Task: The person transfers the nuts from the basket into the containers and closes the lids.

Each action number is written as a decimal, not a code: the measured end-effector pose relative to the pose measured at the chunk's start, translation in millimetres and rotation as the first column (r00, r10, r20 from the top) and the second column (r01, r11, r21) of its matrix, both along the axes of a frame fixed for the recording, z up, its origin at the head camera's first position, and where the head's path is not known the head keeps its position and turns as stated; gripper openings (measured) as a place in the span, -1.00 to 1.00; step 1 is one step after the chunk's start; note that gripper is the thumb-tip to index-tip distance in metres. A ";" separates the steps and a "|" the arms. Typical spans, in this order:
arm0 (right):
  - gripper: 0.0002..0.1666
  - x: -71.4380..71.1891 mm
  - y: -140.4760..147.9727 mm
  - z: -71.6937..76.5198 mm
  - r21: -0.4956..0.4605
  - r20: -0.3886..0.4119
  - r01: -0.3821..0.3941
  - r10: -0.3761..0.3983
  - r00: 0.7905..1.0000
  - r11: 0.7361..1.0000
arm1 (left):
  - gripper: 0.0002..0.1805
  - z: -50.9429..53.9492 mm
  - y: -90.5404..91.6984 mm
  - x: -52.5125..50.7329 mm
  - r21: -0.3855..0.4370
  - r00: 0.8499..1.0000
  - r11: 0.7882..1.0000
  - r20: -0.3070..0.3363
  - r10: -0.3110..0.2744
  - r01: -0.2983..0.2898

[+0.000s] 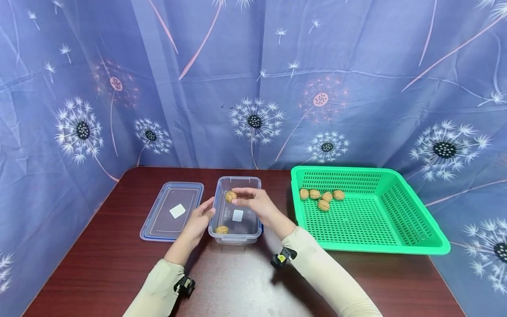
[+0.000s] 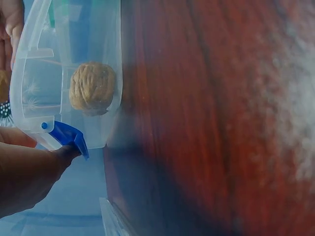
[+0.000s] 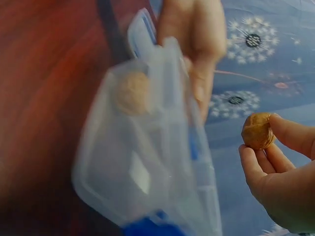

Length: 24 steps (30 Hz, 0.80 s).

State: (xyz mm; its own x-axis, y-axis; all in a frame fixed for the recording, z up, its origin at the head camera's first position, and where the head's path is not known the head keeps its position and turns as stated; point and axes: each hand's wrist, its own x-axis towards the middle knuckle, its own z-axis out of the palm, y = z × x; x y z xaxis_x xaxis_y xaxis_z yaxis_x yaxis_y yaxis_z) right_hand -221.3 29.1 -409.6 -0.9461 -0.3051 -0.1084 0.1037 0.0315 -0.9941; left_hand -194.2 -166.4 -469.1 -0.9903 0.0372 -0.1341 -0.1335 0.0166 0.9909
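A blue cloth [image 1: 198, 110] printed with dandelions hangs behind a dark reddish-brown table [image 1: 237, 281]. On it, in the middle, stands a clear plastic box [image 1: 235, 237], its long sides running away from the person. One walnut [image 1: 222, 230] lies on its floor in the near left corner, and a white square label [image 1: 237, 215] sits nearer the middle. To the right, a green basket [image 1: 376, 249] has five loose walnuts [image 1: 324, 205] grouped toward its far left. The lid [image 1: 192, 192] lies flat left of the box, with its own white square [image 1: 177, 211].

The right hand [image 1: 259, 204] pinches another walnut, the held walnut [image 1: 230, 197], between thumb and fingertips over the far part of the box. That nut looks nearly round (its long axis is hard to tell), while the one in the corner looks longer from left to right in the head view.

The left hand [image 1: 199, 224] is at the box's left side, fingers fairly straight and thumb apart, with nothing in its grasp. The left wrist view reveals a blue latch [image 2: 69, 137] at its thumb, which it seems to touch; from above, the hand hides this. The right wrist view gives the pinch clearly: thumb on one side, fingers on the other.
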 end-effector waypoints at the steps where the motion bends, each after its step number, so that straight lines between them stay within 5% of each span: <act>1: -0.55 1.3 -3.0 -3.1 -0.004 -0.002 -0.004 0.004 1.000 1.000 | -0.47 0.0 0.0 0.0 0.002 1.000 1.000 -0.001 0.001 -0.001; 10: -0.57 9.4 -21.2 -29.3 -0.026 0.021 -0.014 0.014 1.000 1.000 | -0.48 -0.3 1.0 -0.2 0.010 1.000 1.000 -0.002 0.002 -0.002; 24: -0.60 7.9 -33.8 -48.8 0.034 0.060 0.005 -0.007 0.998 0.999 | -0.47 0.8 0.5 1.4 0.016 1.000 1.000 0.012 -0.002 0.002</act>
State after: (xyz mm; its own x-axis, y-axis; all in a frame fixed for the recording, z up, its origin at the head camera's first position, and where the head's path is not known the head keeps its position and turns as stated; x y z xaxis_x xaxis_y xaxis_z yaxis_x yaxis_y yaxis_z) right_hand -213.4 -4.7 -458.4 -0.9392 -0.2950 -0.1756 0.1638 0.0644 -0.9844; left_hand -192.8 -165.9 -468.3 -0.9886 0.0415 -0.1449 -0.1450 0.0010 0.9894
